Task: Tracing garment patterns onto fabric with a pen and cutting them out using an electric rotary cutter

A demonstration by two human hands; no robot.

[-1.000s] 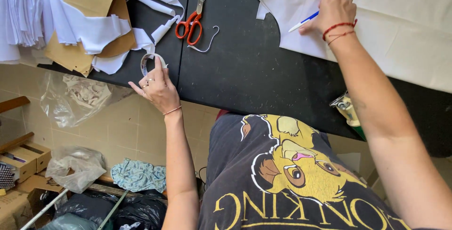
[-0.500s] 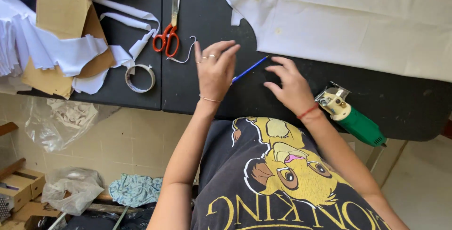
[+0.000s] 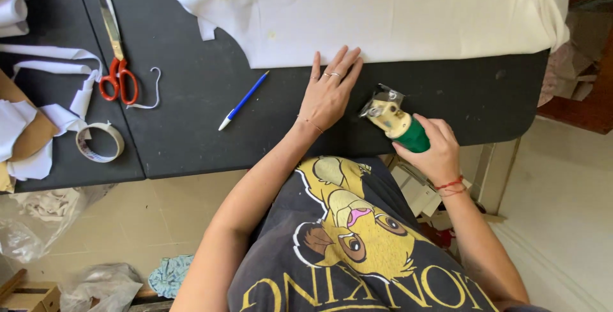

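**Two hands at the bench: one flat by the cloth, one on the cutter**

Left hand (image 3: 329,91), centre of frame: flat on the black bench (image 3: 191,139), fingers spread and straight, grip fully open, holding nothing. Fingertips touch the lower edge of the white fabric (image 3: 396,15). 2 rings and 1 thin wrist chain show on it.

Right hand (image 3: 431,152), lower right of centre: grip closed round the green handle of 1 electric fabric cutter (image 3: 396,120). Cutter's cream head w/ metal blade guard points up-left, sits just beside the left hand and near the fabric edge; can't tell if the blade touches the cloth. Red thread bands on that wrist.

Fabric: 1 large white layered sheet across the top of frame, from centre-left to the right edge, w/ a curved cut-out at its lower-left corner.

Other items, all left of the hands:
- 1 blue pen (image 3: 244,100), lying diagonally, near the left hand, not touching.
- 1 pair of red-handled scissors (image 3: 115,50), upper left, blades pointing up.
- 1 tape roll (image 3: 99,142), lower-left part of bench.
- White fabric strips (image 3: 54,63) + brown card at far left edge.
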